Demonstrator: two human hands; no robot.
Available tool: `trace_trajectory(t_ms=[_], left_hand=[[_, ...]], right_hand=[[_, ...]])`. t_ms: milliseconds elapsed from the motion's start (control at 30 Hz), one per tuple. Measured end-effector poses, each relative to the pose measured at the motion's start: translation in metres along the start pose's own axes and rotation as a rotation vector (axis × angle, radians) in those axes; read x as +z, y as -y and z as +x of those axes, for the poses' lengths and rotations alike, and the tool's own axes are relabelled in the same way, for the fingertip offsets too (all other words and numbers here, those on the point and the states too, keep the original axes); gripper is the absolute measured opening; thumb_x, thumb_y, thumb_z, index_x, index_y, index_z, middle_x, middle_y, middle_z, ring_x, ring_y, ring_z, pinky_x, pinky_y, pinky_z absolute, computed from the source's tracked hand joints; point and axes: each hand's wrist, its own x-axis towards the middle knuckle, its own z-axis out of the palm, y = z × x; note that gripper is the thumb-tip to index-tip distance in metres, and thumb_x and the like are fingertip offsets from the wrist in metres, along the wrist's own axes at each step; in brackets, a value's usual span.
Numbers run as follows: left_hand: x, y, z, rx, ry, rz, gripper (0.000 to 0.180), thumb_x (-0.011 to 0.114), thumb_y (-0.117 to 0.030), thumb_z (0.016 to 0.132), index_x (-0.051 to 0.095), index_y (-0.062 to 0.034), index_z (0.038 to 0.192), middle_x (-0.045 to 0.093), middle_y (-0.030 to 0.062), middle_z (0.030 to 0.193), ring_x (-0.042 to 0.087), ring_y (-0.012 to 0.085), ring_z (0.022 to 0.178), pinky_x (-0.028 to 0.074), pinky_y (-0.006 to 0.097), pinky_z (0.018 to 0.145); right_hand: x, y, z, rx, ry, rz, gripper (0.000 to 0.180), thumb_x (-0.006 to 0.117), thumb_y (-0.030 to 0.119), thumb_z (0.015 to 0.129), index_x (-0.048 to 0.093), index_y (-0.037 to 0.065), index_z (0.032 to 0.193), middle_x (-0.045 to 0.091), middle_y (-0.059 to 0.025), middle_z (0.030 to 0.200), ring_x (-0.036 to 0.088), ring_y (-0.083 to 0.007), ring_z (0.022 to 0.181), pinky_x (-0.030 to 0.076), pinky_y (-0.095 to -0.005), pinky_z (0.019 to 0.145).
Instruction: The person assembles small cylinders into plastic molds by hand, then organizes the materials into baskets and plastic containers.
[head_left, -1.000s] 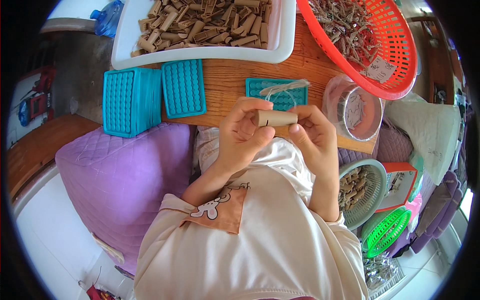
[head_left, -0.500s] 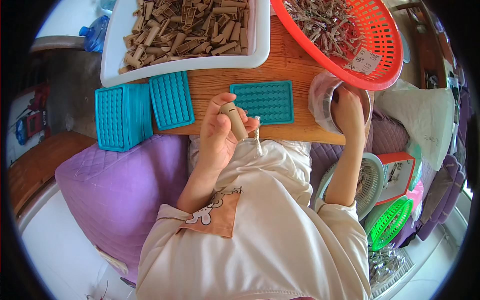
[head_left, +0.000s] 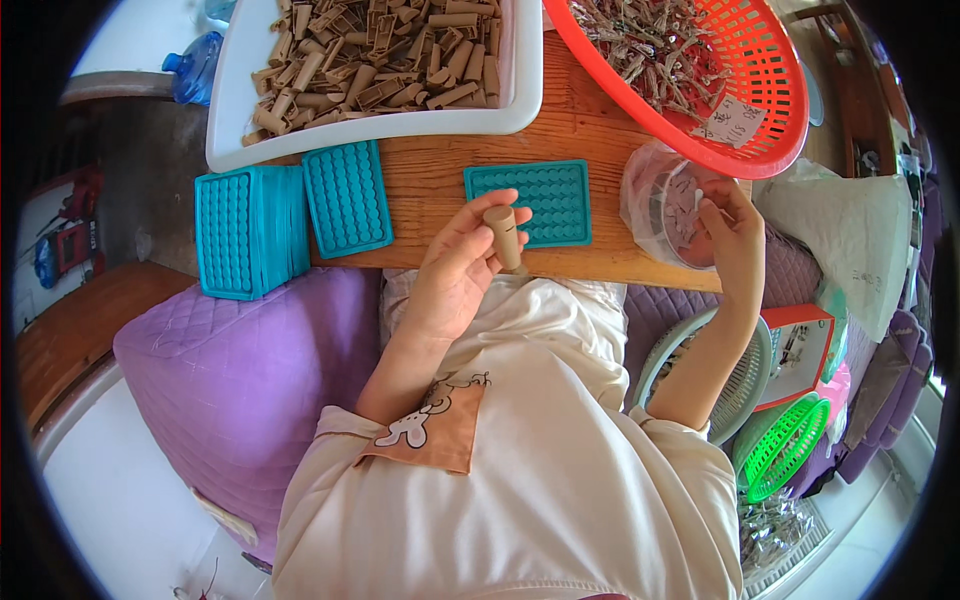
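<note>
My left hand grips a tan plastic cylinder over the near table edge. The cylinder has a closed rounded top and a narrow dark slot in its side. My right hand is raised at the right rim of a round tub lined with clear plastic. Thumb and fingers pinch a small whitish piece, too small to name. Several small pale pieces lie inside the tub. Just beyond my left hand lies a teal ridged tray.
A white bin of tan plastic parts stands at the back. A red basket of metallic pieces leans over the tub. Left are a teal tray and a tray stack. Grey and green baskets sit low right.
My right hand has come up out of the tub with a small whitish piece. My left hand has shifted right and turned the cylinder; the silvery strip below it no longer shows.
</note>
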Motion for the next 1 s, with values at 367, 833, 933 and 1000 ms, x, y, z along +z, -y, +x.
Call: trace_trajectory(t_ms=[367, 833, 933, 1000], left_hand=[[0.000, 0.003, -0.006, -0.067, 0.060, 0.058, 0.033, 0.051, -0.013, 0.081, 0.044, -0.0044, 0.112, 0.050, 0.0098, 0.106, 0.053, 0.0186, 0.091, 0.045, 0.029, 0.079], [0.005, 0.005, -0.008, -0.124, 0.026, 0.065, 0.033, 0.049, -0.019, 0.083, 0.042, -0.0048, 0.112, 0.053, 0.0097, 0.102, 0.055, 0.0138, 0.086, 0.048, 0.028, 0.072], [0.005, 0.006, -0.009, -0.136, 0.038, 0.018, 0.031, 0.048, -0.018, 0.084, 0.042, -0.0040, 0.111, 0.053, 0.0084, 0.101, 0.054, 0.0129, 0.088, 0.048, 0.028, 0.072], [0.004, 0.007, -0.008, -0.122, 0.034, 0.043, 0.030, 0.047, -0.017, 0.084, 0.042, -0.0036, 0.111, 0.053, 0.0076, 0.101, 0.053, 0.0128, 0.091, 0.047, 0.028, 0.073]], right_hand=[[0.011, 0.016, -0.012, -0.073, -0.050, 0.211, 0.010, 0.046, 0.000, 0.079, 0.050, 0.000, 0.088, 0.051, -0.0020, 0.070, 0.048, -0.0055, 0.056, 0.039, -0.0158, 0.049], [0.106, 0.047, -0.049, -0.300, 0.262, 0.210, 0.004, 0.049, -0.003, 0.078, 0.049, -0.003, 0.082, 0.058, -0.0098, 0.087, 0.055, -0.0132, 0.076, 0.045, -0.0255, 0.068], [0.106, 0.052, -0.053, -0.268, 0.247, 0.263, 0.003, 0.049, -0.001, 0.079, 0.049, -0.003, 0.082, 0.059, -0.0092, 0.084, 0.055, -0.0116, 0.072, 0.045, -0.0240, 0.066], [0.106, 0.051, -0.053, -0.310, 0.245, 0.183, 0.003, 0.049, 0.000, 0.079, 0.048, -0.003, 0.082, 0.059, -0.0101, 0.085, 0.055, -0.0116, 0.072, 0.044, -0.0236, 0.065]])
